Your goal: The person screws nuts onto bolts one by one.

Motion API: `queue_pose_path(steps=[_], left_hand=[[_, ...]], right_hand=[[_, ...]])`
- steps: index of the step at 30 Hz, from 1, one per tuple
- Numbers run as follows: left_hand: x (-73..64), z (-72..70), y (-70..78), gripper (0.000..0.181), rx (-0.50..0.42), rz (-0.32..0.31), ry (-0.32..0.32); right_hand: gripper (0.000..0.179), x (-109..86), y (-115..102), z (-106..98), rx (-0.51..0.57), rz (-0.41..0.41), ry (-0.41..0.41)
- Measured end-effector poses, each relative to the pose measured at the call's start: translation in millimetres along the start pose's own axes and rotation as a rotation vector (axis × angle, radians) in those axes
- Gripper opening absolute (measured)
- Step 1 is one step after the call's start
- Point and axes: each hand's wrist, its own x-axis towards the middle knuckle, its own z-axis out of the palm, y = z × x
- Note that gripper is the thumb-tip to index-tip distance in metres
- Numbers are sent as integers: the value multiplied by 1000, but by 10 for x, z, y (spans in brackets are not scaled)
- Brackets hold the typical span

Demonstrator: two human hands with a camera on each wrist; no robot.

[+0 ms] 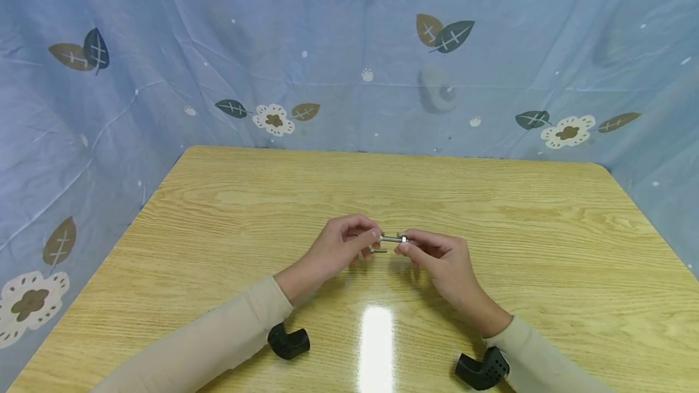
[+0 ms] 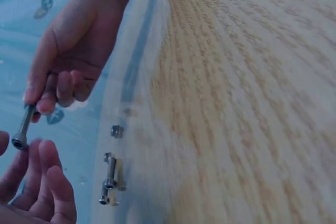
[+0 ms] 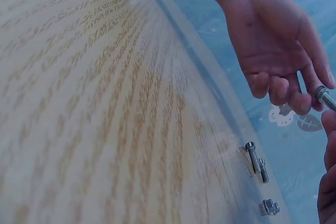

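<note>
Silvery metal bolt (image 1: 391, 239) is up in the air between both hands, lying roughly level from left to right, so here's how I'd handle it. Left grip (image 1: 334, 251) has the head end pinched between thumb and finger, and right grip (image 1: 446, 261) is pinching what looks like a nut (image 1: 404, 239) at the other end. Can't tell if any thread has caught, since fingertips cover that part. My guess is it's a threading job, so I'd hold the head dead steady, line the nut up square with the shaft and spin it lightly with the fingertips. If it binds, back off and restart rather than forcing it, or you'll probably cross-thread it. Small parts like these slip easily, so working low over the wooden tabletop (image 1: 246, 217) makes sense. Just below the hands are loose bolts (image 3: 252, 156) and loose nuts (image 2: 116, 131); mind your knuckles don't knock them. Farther out, past the far edge, it's just blue patterned curtain (image 1: 338, 29).
</note>
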Motion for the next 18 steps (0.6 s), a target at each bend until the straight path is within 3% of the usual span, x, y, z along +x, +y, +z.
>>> queue_pose_path(steps=[3, 13, 18], left_hand=[[3, 6, -6, 22, -8, -14, -11], [-5, 1, -29, 15, -13, 50, -16], [-4, -1, -36, 17, -15, 34, -25]], right_hand=[[17, -5, 4, -4, -4, -6, 3], [18, -13, 11, -2, 5, 31, -5], [18, -12, 4, 4, 24, 7, 3]])
